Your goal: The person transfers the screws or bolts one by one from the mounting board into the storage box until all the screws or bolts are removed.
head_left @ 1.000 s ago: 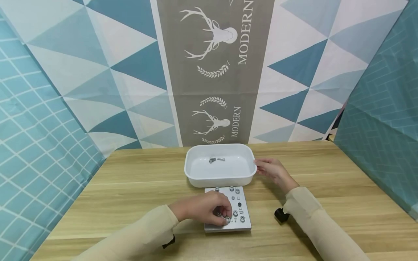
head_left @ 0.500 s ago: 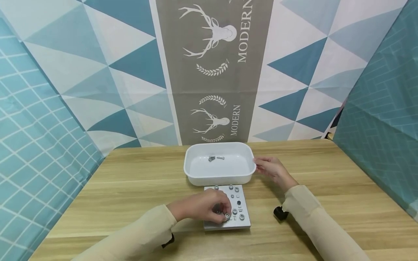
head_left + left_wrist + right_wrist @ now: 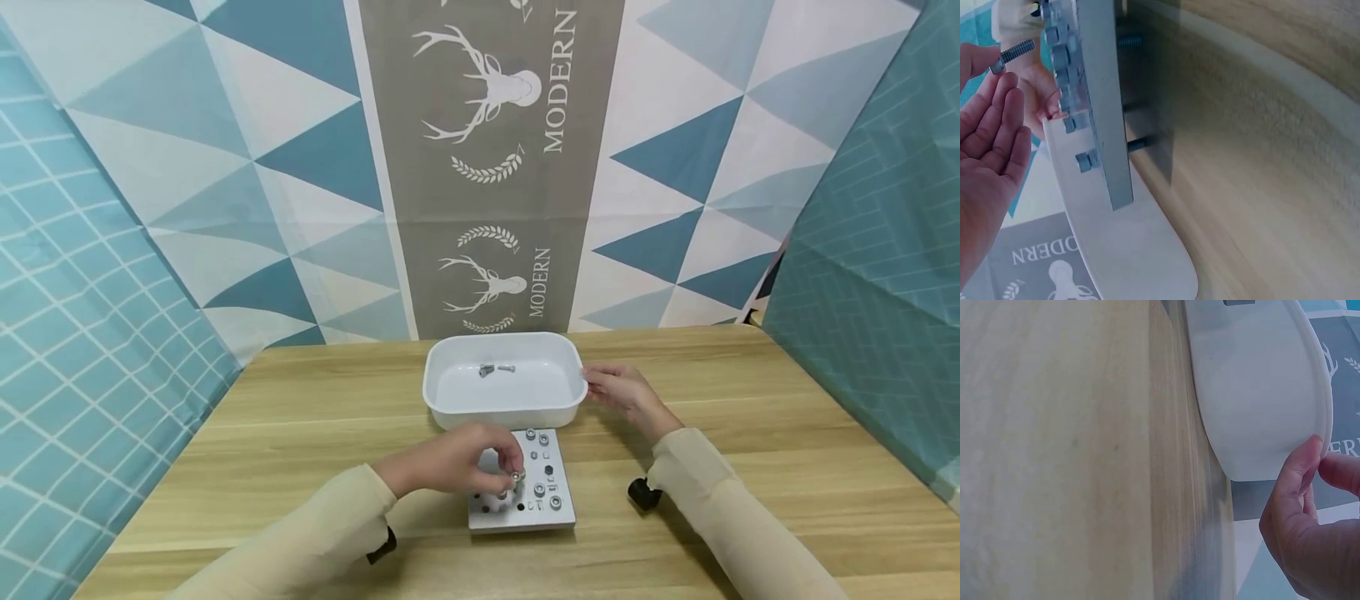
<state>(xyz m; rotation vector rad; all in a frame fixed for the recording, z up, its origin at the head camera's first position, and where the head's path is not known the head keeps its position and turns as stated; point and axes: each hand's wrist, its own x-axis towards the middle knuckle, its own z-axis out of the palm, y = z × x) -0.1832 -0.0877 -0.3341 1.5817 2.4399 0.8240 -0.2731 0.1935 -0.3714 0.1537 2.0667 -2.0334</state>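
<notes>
My left hand pinches a bolt between thumb and fingertips, its threaded shank out in the open above the metal plate. Several other bolts stand in the plate with their heads up, and some shanks poke out below it. A dark hole shows near the plate's front edge. At the right end of the white tray, my right hand grips the rim between thumb and fingers. A few loose bolts lie inside the tray.
The plate sits on the wooden table, right in front of the tray. A patterned cloth backdrop rises behind the table, with blue cloth on both sides. Each wrist carries a small black camera mount.
My left hand has lifted the bolt up out of the plate, uncovering the hole near the front edge. My right hand stays on the tray rim.
</notes>
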